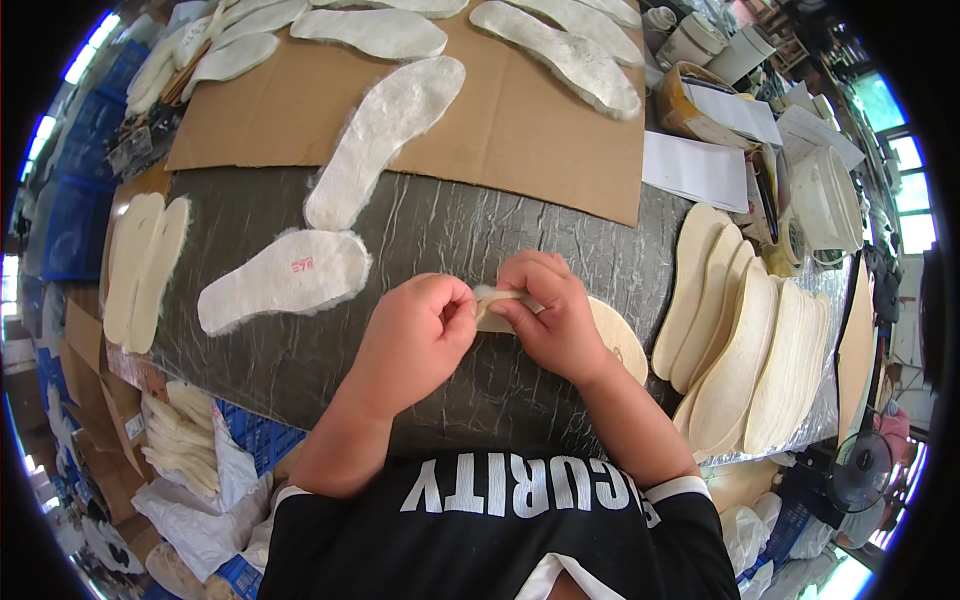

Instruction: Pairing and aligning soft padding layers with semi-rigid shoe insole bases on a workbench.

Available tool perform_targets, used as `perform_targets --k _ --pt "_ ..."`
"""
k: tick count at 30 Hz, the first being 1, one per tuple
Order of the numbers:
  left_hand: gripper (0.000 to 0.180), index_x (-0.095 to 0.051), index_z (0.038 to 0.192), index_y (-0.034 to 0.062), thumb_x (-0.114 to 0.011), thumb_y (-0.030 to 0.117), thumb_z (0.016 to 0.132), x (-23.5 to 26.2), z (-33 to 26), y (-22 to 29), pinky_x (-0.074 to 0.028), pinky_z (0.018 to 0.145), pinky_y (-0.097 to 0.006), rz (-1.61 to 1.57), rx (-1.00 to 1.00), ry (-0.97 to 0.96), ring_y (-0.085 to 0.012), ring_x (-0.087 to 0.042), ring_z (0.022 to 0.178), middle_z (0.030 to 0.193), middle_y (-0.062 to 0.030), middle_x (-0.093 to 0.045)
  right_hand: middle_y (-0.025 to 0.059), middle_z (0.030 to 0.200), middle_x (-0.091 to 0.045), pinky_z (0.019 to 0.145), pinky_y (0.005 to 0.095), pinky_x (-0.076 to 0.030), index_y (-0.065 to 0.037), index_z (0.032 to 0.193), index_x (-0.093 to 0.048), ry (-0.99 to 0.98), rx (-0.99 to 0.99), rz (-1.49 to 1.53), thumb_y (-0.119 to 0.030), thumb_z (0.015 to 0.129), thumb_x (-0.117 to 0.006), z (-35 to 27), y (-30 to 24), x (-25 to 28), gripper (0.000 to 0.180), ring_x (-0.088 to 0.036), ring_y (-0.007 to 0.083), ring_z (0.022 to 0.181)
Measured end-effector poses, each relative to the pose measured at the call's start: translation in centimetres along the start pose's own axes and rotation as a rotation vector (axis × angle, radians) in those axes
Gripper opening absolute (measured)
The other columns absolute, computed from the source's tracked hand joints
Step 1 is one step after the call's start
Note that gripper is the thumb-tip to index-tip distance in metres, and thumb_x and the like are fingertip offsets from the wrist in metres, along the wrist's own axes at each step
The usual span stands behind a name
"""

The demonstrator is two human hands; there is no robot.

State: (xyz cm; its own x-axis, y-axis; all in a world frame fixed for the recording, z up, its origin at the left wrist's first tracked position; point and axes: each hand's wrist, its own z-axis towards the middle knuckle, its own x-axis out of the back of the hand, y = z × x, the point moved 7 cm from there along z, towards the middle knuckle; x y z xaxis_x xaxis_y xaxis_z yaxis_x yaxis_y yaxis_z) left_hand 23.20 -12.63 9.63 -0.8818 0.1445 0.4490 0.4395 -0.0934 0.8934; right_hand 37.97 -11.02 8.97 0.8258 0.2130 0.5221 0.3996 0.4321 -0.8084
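Note:
My left hand and my right hand meet over the dark table, both with fingers pinched on the edge of a cream felt insole. Its rounded end shows to the right of my right wrist, while my right hand hides much of the middle. A little pale fluff sits between the fingertips. To the left of my hands lies a fuzzy-edged white insole with a small red mark. Beyond it, another fleecy insole rests partly on the cardboard sheet.
Overlapping cream insoles fill the table's right side. A pair of insoles lies at the left edge. More fleecy insoles are on the far cardboard. White paper, a white container and a black fan stand at right.

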Motion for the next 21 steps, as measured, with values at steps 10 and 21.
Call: perform_targets --k 10,21 --pt "0.032 -0.064 0.101 -0.0001 -0.08 0.01 0.075 0.1 -0.2 1.7 -0.046 0.072 -0.029 -0.154 -0.384 -0.06 -0.0166 -0.059 0.083 0.095 -0.009 -0.063 0.0056 0.087 -0.062 0.078 0.036 -0.042 -0.009 0.086 -0.059 0.115 0.145 0.112 -0.013 0.073 -0.077 -1.2 -1.4 1.5 0.023 -0.06 0.0251 0.083" --pt "0.016 -0.066 0.088 -0.0022 -0.071 -0.009 0.075 2.1 -1.3 -1.8 -0.05 0.073 -0.03 -0.373 -0.416 -0.059 -0.0241 -0.063 0.082 0.09 -0.0127 -0.068 0.0052 0.09 -0.066 0.072 0.036 -0.046 -0.008 0.094 -0.061 0.017 -0.024 -0.228 -0.028 0.06 -0.086 -2.9 -3.1 3.8 0.047 -0.065 0.0258 0.08"
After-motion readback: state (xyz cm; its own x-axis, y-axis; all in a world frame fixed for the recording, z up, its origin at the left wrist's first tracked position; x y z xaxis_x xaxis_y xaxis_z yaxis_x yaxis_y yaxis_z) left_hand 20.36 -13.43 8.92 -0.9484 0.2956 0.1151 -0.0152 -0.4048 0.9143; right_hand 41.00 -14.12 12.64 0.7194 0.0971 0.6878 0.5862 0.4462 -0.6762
